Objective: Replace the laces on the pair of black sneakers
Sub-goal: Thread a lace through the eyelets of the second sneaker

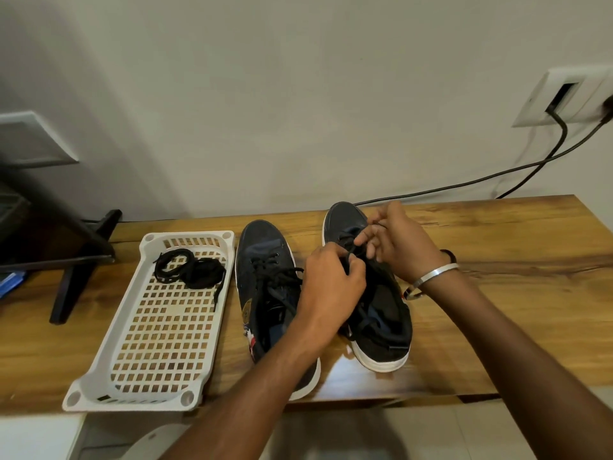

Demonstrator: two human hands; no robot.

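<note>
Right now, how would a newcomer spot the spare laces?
Find the wooden table, then the white perforated tray left of both sneakers. The spare laces are the loose black bundle at its far end, threaded through no shoe.

Black sneakers (265, 277) w/ white soles, black laces (189, 268), white grid basket (185, 239), brown woodgrain table (497, 293).

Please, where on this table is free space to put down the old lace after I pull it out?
The near half of the white basket is bare; coiled laces fill its far end. The table right of the right sneaker is bare wood. Between the sneakers it is crowded by both hands.
</note>
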